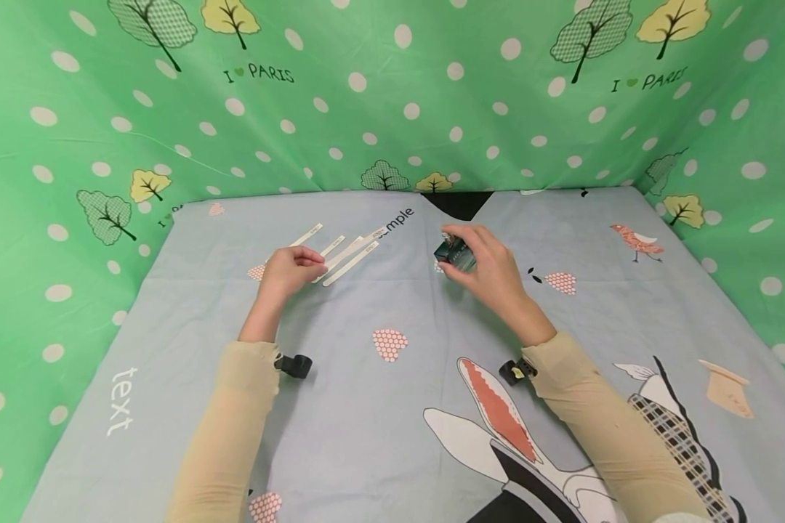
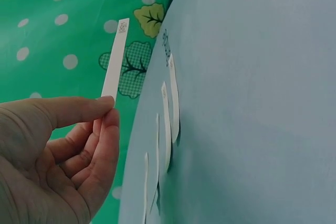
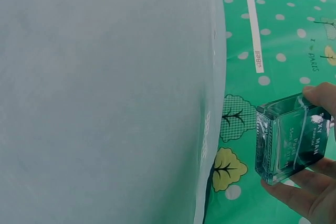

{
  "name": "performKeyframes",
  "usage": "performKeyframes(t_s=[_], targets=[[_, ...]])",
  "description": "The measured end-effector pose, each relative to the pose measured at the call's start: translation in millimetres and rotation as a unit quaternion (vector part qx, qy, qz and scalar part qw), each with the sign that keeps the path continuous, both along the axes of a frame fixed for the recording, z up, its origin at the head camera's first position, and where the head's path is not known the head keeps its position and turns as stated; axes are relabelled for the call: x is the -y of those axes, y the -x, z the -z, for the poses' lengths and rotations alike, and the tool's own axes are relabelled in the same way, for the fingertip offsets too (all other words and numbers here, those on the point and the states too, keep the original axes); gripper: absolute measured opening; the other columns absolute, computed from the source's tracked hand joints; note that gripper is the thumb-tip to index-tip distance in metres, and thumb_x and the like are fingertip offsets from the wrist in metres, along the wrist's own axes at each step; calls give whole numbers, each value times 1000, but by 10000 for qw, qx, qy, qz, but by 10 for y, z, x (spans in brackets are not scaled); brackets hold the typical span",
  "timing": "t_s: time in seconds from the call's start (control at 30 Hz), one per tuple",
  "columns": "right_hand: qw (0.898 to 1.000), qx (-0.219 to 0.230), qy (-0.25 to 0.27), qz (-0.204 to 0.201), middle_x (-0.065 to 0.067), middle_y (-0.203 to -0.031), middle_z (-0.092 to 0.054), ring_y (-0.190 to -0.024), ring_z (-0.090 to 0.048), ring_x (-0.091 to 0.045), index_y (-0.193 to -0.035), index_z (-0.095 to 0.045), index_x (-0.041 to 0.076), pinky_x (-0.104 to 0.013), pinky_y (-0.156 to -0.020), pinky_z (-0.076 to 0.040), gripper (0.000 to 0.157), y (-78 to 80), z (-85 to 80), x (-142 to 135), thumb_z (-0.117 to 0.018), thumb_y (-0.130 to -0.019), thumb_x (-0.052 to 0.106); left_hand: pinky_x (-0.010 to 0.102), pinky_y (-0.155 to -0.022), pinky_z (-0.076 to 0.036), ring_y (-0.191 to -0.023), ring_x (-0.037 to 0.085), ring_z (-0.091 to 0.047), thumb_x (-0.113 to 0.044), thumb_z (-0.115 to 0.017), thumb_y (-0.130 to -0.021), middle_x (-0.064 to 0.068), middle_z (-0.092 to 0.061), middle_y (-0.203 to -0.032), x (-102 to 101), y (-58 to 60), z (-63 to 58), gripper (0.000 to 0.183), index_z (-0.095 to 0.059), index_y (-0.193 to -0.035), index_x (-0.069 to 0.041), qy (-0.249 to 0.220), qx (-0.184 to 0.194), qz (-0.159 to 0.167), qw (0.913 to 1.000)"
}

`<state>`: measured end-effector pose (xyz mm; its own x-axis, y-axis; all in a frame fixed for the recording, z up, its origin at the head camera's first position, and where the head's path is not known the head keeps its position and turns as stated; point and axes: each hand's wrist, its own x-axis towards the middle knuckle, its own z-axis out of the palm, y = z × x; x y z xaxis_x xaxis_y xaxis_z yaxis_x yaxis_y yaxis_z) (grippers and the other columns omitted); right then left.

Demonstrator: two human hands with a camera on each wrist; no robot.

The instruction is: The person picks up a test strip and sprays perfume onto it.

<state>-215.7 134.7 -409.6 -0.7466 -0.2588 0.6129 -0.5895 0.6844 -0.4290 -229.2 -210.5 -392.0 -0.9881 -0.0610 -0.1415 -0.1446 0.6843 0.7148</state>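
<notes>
My left hand (image 1: 292, 269) pinches a white paper test strip (image 2: 116, 61) near one end, between thumb and index finger. The strip points up and away, with small printed letters at its far tip. Several more strips (image 1: 351, 264) lie side by side on the cloth by that hand, some curved up from it in the left wrist view. To the right, my right hand (image 1: 493, 272) grips a dark green glass perfume bottle (image 3: 291, 140) by its sides. White lettering on its face reads "SEXY MAN PARFUM". Its thick glass base faces the right wrist camera.
A pale blue-grey printed cloth (image 1: 340, 414) covers the table, with hearts, a bird and a rabbit drawn on it. Green dotted curtains (image 1: 392, 94) rise behind the table and along both sides. Black wrist cameras (image 1: 297, 366) hang at both cuffs.
</notes>
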Motion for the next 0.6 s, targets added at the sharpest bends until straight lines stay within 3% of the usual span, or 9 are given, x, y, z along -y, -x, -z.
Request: performKeyframes(t_s=[0.6], targets=[[10000,9,-40,-10,-14,-121,-66,-107,-66,-33,-133,-60,18,-49,-83,-58,56,4,7,3,-83,-82,21,22,-70,-45,-80,12,-58,-21,-73,-89,11,-71,-99,-81,-8,-88,24,-70,-106,-4,1,-97,184,9998]])
